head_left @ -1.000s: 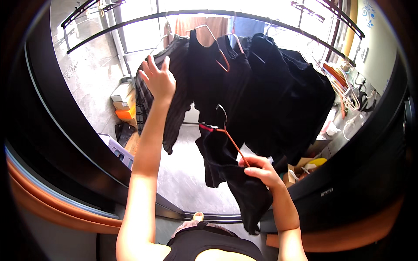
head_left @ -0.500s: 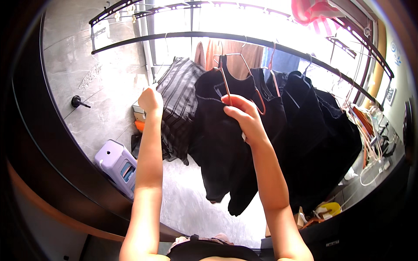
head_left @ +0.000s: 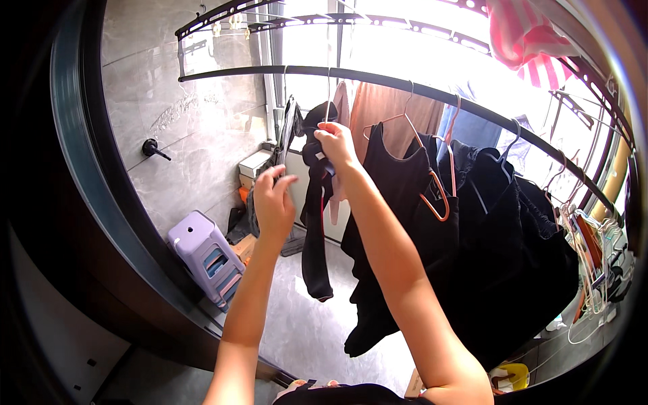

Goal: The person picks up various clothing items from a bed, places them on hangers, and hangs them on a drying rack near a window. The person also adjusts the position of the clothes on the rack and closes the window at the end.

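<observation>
My right hand (head_left: 337, 145) pinches the white stem of a hanger (head_left: 329, 101) that hangs from the black rail (head_left: 378, 76). Below those fingers, a narrow black garment (head_left: 315, 229) hangs nearly edge-on. My left hand (head_left: 275, 206) is slightly blurred, lower and to the left, with its fingers apart and nothing visible in them. Beyond it, a dark grey garment (head_left: 291, 121) hangs narrow on the same rail. To the right of my right hand, a black sleeveless top (head_left: 398, 175) is on an orange-brown hanger (head_left: 437, 208), beside several other black garments (head_left: 499, 236).
A lilac stool (head_left: 196, 233) stands by the grey tiled wall (head_left: 196, 135) at the left. Boxes (head_left: 253, 164) are in the far corner. Bunched empty hangers (head_left: 601, 256) hang at the right. A pink striped cloth (head_left: 530, 40) hangs overhead; a yellow container (head_left: 518, 376) sits lower right.
My right hand has left the orange-brown hanger and moved left to the white one. My left hand has dropped from the striped garment, which no longer hangs spread out. The view has shifted left.
</observation>
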Action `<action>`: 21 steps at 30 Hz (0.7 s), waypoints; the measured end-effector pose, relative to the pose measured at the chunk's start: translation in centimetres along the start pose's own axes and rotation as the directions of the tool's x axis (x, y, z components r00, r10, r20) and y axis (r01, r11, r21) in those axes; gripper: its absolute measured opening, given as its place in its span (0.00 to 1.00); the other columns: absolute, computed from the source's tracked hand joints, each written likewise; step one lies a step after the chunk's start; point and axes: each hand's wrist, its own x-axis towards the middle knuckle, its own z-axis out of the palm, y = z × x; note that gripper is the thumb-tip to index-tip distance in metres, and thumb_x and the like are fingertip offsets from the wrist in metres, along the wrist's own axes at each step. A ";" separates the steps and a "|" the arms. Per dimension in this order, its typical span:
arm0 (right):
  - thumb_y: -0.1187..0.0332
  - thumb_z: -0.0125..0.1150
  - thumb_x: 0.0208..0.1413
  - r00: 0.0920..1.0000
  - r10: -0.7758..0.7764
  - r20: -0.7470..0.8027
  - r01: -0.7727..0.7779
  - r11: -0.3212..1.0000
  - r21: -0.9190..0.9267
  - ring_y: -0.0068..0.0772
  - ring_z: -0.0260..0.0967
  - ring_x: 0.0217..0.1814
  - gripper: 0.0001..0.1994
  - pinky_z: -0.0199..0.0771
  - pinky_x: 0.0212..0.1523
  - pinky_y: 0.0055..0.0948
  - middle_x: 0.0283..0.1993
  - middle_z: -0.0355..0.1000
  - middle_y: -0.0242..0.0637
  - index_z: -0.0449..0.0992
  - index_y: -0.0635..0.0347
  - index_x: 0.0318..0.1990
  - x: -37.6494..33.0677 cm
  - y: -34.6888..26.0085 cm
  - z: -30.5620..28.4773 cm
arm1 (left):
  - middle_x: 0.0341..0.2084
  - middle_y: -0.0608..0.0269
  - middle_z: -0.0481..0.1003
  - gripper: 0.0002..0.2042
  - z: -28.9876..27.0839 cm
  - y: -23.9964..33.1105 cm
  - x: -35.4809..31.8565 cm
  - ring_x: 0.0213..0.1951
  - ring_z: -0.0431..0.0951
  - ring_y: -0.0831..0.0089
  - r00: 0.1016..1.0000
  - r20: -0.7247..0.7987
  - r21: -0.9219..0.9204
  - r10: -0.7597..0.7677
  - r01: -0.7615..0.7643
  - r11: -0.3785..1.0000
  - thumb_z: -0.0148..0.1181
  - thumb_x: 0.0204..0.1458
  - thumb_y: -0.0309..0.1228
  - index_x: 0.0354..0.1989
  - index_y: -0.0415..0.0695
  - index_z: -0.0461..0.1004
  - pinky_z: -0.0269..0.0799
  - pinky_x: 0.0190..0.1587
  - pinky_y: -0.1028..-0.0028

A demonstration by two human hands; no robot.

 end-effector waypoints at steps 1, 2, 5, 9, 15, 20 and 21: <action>0.63 0.56 0.50 0.998 -0.060 0.016 0.061 0.996 -0.068 0.42 0.71 0.43 0.19 0.68 0.46 0.32 0.38 0.72 0.49 0.70 0.69 0.46 -0.3 1.1 -0.1 | 0.41 0.53 0.70 0.11 -0.1 0.7 -1.0 0.45 0.68 0.56 1.000 0.020 -0.044 0.013 -0.012 0.999 0.48 0.41 0.19 0.32 0.43 0.75 0.62 0.48 0.63; 0.60 0.55 0.52 0.998 -0.054 -0.045 0.048 0.989 -0.140 0.46 0.68 0.47 0.22 0.66 0.49 0.34 0.43 0.70 0.52 0.68 0.69 0.48 -2.0 0.2 0.8 | 0.40 0.54 0.70 0.11 -0.5 0.7 -2.3 0.45 0.68 0.57 0.999 0.048 -0.065 0.022 -0.019 0.998 0.48 0.40 0.19 0.31 0.43 0.75 0.62 0.47 0.64; 0.57 0.49 0.57 0.944 -0.241 -0.225 0.204 0.963 -0.176 0.57 0.56 0.57 0.27 0.57 0.56 0.40 0.55 0.57 0.59 0.58 0.70 0.56 -7.9 -1.6 1.7 | 0.40 0.56 0.71 0.14 -0.6 1.4 -6.0 0.43 0.69 0.58 0.999 0.037 -0.068 -0.018 0.020 0.997 0.48 0.38 0.16 0.32 0.43 0.75 0.62 0.46 0.64; 0.73 0.48 0.55 0.923 -0.248 -0.295 0.260 0.966 0.001 0.43 0.61 0.52 0.17 0.61 0.52 0.33 0.54 0.59 0.49 0.60 0.66 0.53 -18.9 -1.2 -0.7 | 0.40 0.56 0.70 0.14 -0.7 3.7 -11.2 0.43 0.69 0.59 1.000 0.005 -0.142 -0.008 0.009 0.990 0.48 0.39 0.16 0.34 0.45 0.75 0.62 0.48 0.66; 0.72 0.45 0.56 0.923 -0.006 -0.385 -0.115 0.950 -0.289 0.31 0.64 0.48 0.15 0.65 0.47 0.28 0.49 0.64 0.41 0.63 0.64 0.51 -37.9 3.3 -4.1 | 0.40 0.58 0.70 0.13 -1.0 8.3 -20.1 0.43 0.68 0.59 0.979 0.203 -0.467 0.017 0.082 0.880 0.50 0.39 0.19 0.34 0.45 0.74 0.64 0.47 0.64; 0.72 0.45 0.56 0.644 0.227 -0.730 -0.471 0.870 -0.145 0.26 0.65 0.42 0.14 0.67 0.45 0.25 0.47 0.66 0.38 0.64 0.63 0.50 -52.6 3.1 -3.5 | 0.39 0.56 0.70 0.15 -5.0 11.9 -28.9 0.42 0.69 0.57 0.797 0.546 -0.718 0.260 0.285 0.635 0.48 0.40 0.18 0.39 0.43 0.72 0.66 0.44 0.64; 0.73 0.45 0.56 0.574 0.269 -0.773 -0.525 0.846 -0.095 0.26 0.65 0.41 0.14 0.67 0.43 0.25 0.47 0.66 0.38 0.64 0.63 0.50 -55.4 2.2 -2.9 | 0.39 0.55 0.71 0.16 -6.4 12.5 -30.8 0.41 0.69 0.56 0.710 0.624 -0.720 0.326 0.361 0.593 0.48 0.41 0.18 0.40 0.42 0.72 0.67 0.44 0.64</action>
